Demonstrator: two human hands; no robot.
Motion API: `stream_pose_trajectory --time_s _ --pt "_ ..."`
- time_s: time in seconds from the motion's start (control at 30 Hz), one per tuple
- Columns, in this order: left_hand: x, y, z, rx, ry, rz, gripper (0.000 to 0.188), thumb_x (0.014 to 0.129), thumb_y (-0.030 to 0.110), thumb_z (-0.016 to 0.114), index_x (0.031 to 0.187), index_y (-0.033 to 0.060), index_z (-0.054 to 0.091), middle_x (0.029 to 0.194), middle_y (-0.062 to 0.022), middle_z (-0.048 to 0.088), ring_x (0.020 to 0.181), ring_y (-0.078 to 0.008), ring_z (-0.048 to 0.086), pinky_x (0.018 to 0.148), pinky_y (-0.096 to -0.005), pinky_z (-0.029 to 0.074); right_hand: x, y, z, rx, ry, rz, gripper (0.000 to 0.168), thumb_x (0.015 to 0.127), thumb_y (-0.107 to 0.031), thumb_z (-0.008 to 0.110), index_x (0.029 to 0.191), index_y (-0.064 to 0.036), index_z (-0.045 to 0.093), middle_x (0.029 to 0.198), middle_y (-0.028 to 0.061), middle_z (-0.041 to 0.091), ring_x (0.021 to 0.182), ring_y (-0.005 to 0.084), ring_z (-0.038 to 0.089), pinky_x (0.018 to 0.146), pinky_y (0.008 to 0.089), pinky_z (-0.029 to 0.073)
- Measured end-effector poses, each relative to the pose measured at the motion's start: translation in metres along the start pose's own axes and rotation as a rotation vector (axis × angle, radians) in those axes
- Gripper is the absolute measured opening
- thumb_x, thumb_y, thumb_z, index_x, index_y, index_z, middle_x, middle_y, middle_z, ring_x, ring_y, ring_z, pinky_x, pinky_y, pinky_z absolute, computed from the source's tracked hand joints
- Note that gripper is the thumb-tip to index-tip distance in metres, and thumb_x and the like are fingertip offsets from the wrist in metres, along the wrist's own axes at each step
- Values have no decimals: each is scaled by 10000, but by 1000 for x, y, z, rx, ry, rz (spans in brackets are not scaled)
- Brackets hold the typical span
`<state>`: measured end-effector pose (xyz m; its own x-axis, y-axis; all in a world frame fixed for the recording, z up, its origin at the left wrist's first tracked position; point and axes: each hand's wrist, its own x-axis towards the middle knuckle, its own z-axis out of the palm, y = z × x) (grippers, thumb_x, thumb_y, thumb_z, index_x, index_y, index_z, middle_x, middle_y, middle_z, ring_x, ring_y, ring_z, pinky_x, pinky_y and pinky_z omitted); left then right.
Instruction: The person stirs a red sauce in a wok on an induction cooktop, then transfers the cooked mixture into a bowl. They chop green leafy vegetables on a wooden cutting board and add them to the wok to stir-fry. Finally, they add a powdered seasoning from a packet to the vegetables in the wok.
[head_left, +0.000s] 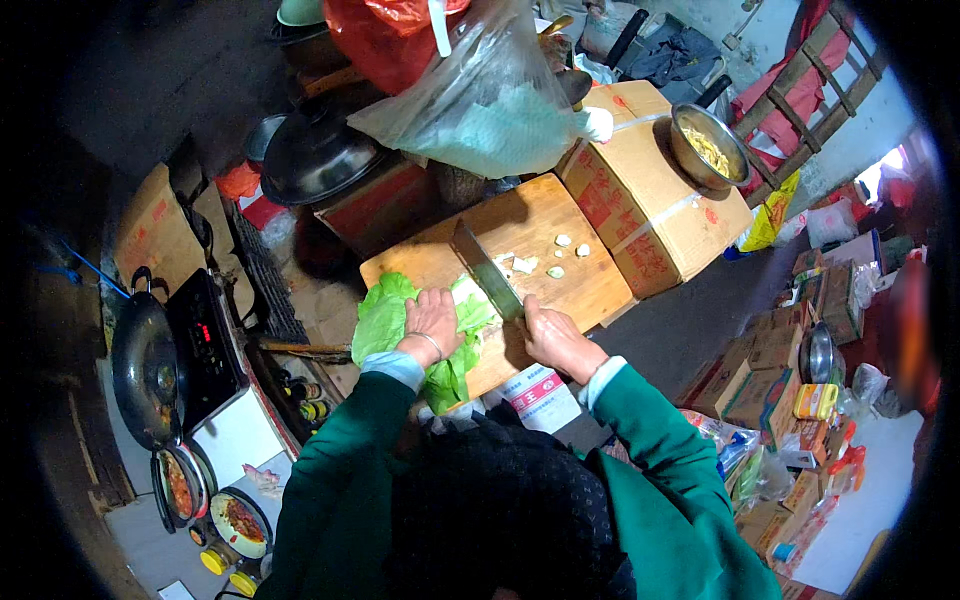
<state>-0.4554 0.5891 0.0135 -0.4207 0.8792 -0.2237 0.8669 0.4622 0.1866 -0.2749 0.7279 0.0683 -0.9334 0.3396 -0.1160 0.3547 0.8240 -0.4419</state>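
Note:
A wooden cutting board (592, 274) lies before me, tilted across the view. With its handle in my right hand (556, 337), a broad cleaver (487, 271) has its blade on edge over the board, beside the lettuce. My left hand (433, 326) is laid flat, fingers apart, on green lettuce leaves (382, 322) at the board's left side. Some leaves hang over the near edge. Beyond the blade sit pale chopped pieces (525, 264) and several small white-green chunks (555, 271). Whether the blade touches a leaf is hard to tell.
A cardboard box (637, 180) adjoins the board's right side, carrying a metal bowl (709, 146) of pale strips. A clear plastic bag (487, 112) hangs above the far edge. Leftward are a wok (146, 367), an induction cooker (204, 337) and a plate of food (240, 521).

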Motion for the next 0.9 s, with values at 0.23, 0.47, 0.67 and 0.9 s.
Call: stream_pose_trajectory --time_s 0.23,0.47,0.67,0.9 --pt "-4 2 1 -13 -32 -26 688 713 367 740 1203 -22 454 1216 -186 480 1163 -335 446 946 -516 364 -12 -19 3 -62 -150 7 341 760 -55 560 1023 97 404 738 279 636 731 439 645 651 495 521" --pt "-6 0 -10 -115 -20 -45 1158 582 597 814 1359 -90 298 1312 -216 426 1292 -371 352 1129 -596 127 3 -5 8 -58 -86 8 340 762 -52 552 1036 91 410 762 286 632 746 452 635 658 514 503" --pt "-29 -10 -24 -91 -31 -87 1143 601 631 781 1349 -94 309 1332 -238 407 1308 -386 329 1118 -638 112 -23 -34 -32 -3 -150 2 337 761 -8 534 1042 70 364 769 317 608 772 489 612 666 532 490" --pt "-25 -8 -1 -47 0 -42 799 660 422 805 1209 -43 456 1180 -183 485 1129 -332 445 947 -487 337 4 -25 25 -67 -152 -36 340 761 -68 584 1008 90 412 765 268 639 768 441 642 662 497 511"
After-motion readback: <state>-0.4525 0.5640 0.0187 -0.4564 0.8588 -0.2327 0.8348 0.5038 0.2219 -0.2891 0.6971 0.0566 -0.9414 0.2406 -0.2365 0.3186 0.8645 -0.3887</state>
